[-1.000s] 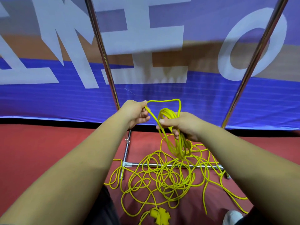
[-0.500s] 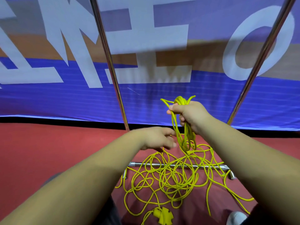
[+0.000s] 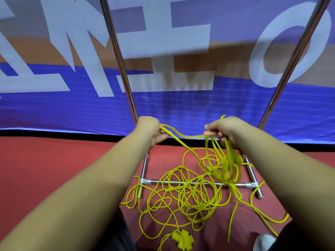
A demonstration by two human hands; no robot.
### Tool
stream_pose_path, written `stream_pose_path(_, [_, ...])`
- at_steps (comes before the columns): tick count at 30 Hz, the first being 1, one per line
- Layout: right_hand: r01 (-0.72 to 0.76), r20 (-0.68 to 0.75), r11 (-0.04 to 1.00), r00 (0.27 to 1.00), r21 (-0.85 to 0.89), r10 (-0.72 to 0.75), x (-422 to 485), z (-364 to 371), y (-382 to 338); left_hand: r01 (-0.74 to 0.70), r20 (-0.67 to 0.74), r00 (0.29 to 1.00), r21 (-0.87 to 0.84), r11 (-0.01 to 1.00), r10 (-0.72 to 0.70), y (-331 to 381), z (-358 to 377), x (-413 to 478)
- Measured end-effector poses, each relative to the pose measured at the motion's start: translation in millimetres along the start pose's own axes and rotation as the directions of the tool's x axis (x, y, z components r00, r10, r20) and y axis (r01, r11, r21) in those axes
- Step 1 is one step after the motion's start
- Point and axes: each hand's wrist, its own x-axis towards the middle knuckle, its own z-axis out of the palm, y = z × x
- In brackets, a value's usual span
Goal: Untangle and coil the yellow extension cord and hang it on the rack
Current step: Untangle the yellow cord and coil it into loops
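both hands hold the thin yellow extension cord (image 3: pixel 188 194) up in front of the chrome tube rack (image 3: pixel 181 182).

the left hand (image 3: pixel 151 132) has its fingers curled round a single strand, which runs across to the right hand (image 3: pixel 226 131); that hand's fingers clench a bunch of loops that hang down, blurred, to about the rack's base bar. most of the cord lies in a loose tangle on the red floor (image 3: pixel 45 169), over and around that bar, with its yellow cross-shaped socket block (image 3: pixel 182 240) nearest the person. the rack's two uprights run out of the top of the frame, so its top is cut off. a blue banner with white letters (image 3: pixel 181 113) stands behind. what is probably a white shoe (image 3: pixel 262 241) shows partly at the bottom edge.
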Motion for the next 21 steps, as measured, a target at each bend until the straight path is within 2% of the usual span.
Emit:
stream_pose_path(2, [-0.101, 0.017, 0.976, 0.994, -0.192, 0.106, 1, -2, 6, -0.004, -0.077, 0.997, 0.144, 0.99, 0.015, 14, -24, 9])
stream_pose_path(4, [-0.152, 0.0, 0.939, 0.987, -0.308, 0.16, -1, 2, 7, 0.071, -0.057, 0.997, 0.264, 0.962, -0.057, 18, -40, 9])
stream_pose_path(6, [-0.158, -0.035, 0.933, 0.987, -0.323, 0.155, -2, 8, 8, 0.12, 0.017, 0.99, 0.387, 0.914, -0.137, 16, -46, 6])
stream_pose_path(8, [-0.103, -0.103, 0.962, 0.992, -0.251, 0.08, 0, 12, 8, 0.03, 0.102, 0.989, 0.565, 0.825, -0.106, 12, -45, 3])
stream_pose_path(9, [-0.054, -0.135, 0.981, 0.99, -0.188, 0.029, 2, 14, 8, -0.068, 0.15, 0.988, 0.678, 0.731, -0.047, 11, -42, 1])
stream_pose_path(10, [-0.004, -0.153, 0.992, 0.988, -0.125, -0.015, 4, 15, 8, -0.178, 0.207, 0.978, 0.799, 0.574, 0.015, 11, -39, -2])
stream_pose_path(11, [0.038, -0.158, 0.996, 0.986, -0.078, -0.05, 4, 16, 7, -0.269, 0.262, 0.962, 0.891, 0.365, 0.071, 12, -36, -4])
stream_pose_path(12, [0.073, -0.146, 0.996, 0.986, -0.056, -0.081, 3, 17, 5, -0.335, 0.317, 0.94, 0.929, 0.159, 0.124, 12, -32, -7])
stream_pose_path(13, [0.093, -0.109, 0.993, 0.989, -0.072, -0.101, 2, 16, 4, -0.382, 0.375, 0.914, 0.924, 0.01, 0.156, 11, -28, -8])
stream_pose_path(14, [0.099, -0.048, 0.987, 0.993, -0.124, -0.106, 0, 16, 2, -0.42, 0.427, 0.89, 0.904, -0.078, 0.159, 10, -26, -7])
stream_pose_path(17, [0.017, 0.106, 0.914, 0.994, -0.406, 0.028, -5, 13, -2, -0.502, 0.532, 0.837, 0.84, -0.207, 0.13, 5, -26, 0])
stream_pose_path(19, [-0.105, 0.063, 0.829, 0.984, -0.549, 0.167, -6, 12, -4, -0.542, 0.576, 0.813, 0.801, -0.254, 0.085, 5, -31, 3])
stream_pose_path(21, [-0.205, -0.023, 0.755, 0.97, -0.623, 0.244, -9, 12, -7, -0.572, 0.604, 0.796, 0.767, -0.29, 0.026, 6, -35, 5])
